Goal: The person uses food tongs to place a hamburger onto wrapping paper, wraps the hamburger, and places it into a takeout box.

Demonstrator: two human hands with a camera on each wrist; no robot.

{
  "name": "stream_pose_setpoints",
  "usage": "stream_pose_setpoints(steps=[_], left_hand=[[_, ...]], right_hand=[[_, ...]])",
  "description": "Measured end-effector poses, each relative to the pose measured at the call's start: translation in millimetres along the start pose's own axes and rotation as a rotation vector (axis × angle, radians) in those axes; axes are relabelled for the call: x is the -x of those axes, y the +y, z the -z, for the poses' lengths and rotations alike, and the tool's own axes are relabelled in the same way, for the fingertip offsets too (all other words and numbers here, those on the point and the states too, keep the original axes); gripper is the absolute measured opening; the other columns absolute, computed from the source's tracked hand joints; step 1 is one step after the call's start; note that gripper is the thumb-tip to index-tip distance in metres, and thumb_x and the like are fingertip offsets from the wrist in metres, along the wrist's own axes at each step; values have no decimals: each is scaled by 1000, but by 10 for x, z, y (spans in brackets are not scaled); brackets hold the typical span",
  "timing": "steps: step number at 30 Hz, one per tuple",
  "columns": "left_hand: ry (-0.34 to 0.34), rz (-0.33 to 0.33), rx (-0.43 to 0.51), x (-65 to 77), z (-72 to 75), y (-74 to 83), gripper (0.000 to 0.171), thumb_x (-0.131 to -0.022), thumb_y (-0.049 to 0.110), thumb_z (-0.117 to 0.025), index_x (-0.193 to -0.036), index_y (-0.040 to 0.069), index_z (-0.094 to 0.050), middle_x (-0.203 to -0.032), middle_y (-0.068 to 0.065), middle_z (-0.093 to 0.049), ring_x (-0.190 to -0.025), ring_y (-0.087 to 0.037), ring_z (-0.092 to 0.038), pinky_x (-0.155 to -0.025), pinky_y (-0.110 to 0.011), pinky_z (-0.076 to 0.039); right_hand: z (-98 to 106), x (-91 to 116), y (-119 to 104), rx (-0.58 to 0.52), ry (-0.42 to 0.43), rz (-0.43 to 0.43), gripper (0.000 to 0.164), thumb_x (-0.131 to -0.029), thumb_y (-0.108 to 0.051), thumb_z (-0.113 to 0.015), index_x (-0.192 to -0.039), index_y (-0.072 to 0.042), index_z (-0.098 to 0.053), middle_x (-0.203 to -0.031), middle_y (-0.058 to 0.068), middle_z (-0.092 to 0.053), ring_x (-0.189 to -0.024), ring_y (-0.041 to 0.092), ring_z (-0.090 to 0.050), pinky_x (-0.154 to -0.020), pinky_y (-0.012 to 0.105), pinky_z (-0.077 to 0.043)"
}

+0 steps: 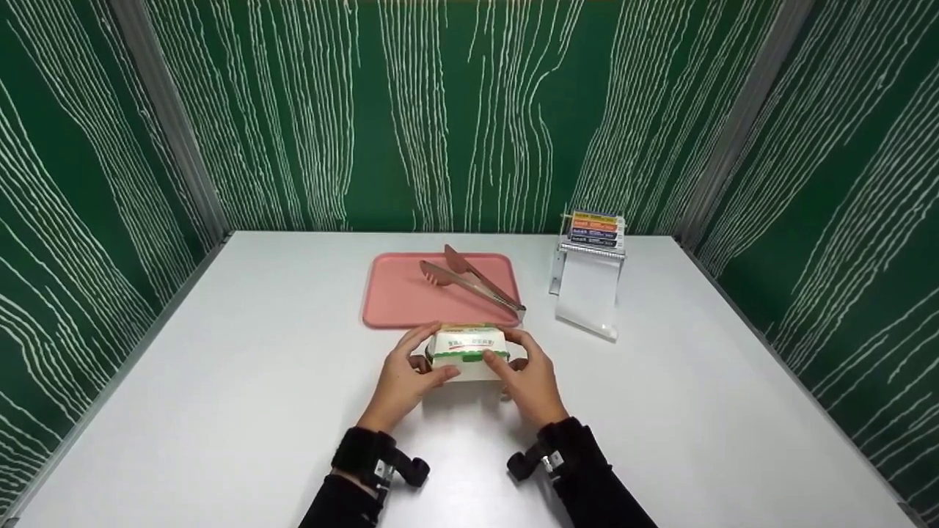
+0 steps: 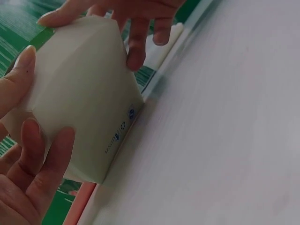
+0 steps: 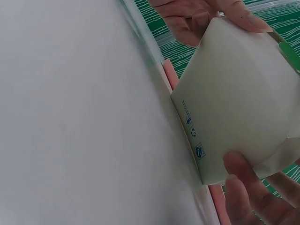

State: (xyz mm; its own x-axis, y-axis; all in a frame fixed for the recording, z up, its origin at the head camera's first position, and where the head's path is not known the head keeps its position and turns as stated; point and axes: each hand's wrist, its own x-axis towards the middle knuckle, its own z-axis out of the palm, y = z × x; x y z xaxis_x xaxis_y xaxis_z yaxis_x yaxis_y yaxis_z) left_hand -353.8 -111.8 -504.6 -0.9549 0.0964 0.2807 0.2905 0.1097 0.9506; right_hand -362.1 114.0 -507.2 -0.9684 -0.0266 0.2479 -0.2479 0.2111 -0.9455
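Observation:
A white paper burger box [image 1: 469,365] with a printed lid and a green rim is closed, in front of the tray, in the head view. My left hand [image 1: 402,378] holds its left side, thumb at the front and fingers round the far side. The right hand [image 1: 534,378] grips the opposite side, its thumb lying at the green front tab [image 1: 473,357]. In the left wrist view the plain wall of the box [image 2: 89,89] shows small blue print near its lower edge. Whether its base touches the table, I cannot tell.
Behind the box lies a pink tray [image 1: 396,293] with metal tongs [image 1: 473,282] resting across it, their handle end at its right edge. A stand with colored labelled boxes [image 1: 596,229] and a hanging white paper sheet [image 1: 587,290] is at back right. Green walls enclose the white table [image 1: 242,352].

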Motion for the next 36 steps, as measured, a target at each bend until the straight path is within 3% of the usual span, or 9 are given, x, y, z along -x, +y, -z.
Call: stream_pose_setpoints(steps=[7,12,16,22,27,36], left_hand=[[-12,-16,0,3,6,8,79,-86,12,-91,-155,6,-54,-163,-13,-45,-71,-11,-59,-63,-20,-54],[-17,-27,0,0,4,19,79,-86,11,-90,-155,3,-53,-163,-15,-44,-69,-9,-59,-62,-19,-53],[-5,-28,-2,2,-5,25,75,-87,12,-90,-153,4,-55,-160,-15,-47,-70,-9,-58,-63,-20,-56],[15,-32,-4,6,-12,27,68,-87,10,-89,-149,4,-60,-159,-15,-48,-71,-9,-57,-64,-22,-59],[8,-37,6,5,-12,21,69,-87,8,-89,-149,3,-60,-160,-17,-47,-70,-8,-57,-64,-23,-59],[-22,-40,-11,17,5,13,77,-87,12,-90,-154,4,-54,-162,-15,-45,-69,-10,-59,-62,-20,-54]], right_hand=[[-4,16,-28,21,-3,-3,59,-94,-34,-84,-145,-15,-61,-141,8,-63,-71,39,-67,-54,37,-59],[-15,24,-49,21,-1,9,60,-94,-34,-85,-146,-14,-60,-139,7,-63,-63,25,-62,-53,37,-58],[-23,28,-57,9,-1,9,61,-92,-31,-87,-145,-15,-61,-138,7,-63,-66,17,-59,-52,38,-60],[-27,26,-27,2,-27,9,63,-88,-24,-90,-144,-14,-61,-130,10,-64,-75,24,-62,-52,38,-60],[-20,24,-12,4,-32,29,70,-83,-20,-94,-145,-14,-61,-136,13,-62,-76,30,-65,-50,36,-59],[-23,39,-22,52,-6,33,67,-87,-30,-92,-145,-16,-62,-142,8,-61,-77,30,-62,-53,37,-60]])
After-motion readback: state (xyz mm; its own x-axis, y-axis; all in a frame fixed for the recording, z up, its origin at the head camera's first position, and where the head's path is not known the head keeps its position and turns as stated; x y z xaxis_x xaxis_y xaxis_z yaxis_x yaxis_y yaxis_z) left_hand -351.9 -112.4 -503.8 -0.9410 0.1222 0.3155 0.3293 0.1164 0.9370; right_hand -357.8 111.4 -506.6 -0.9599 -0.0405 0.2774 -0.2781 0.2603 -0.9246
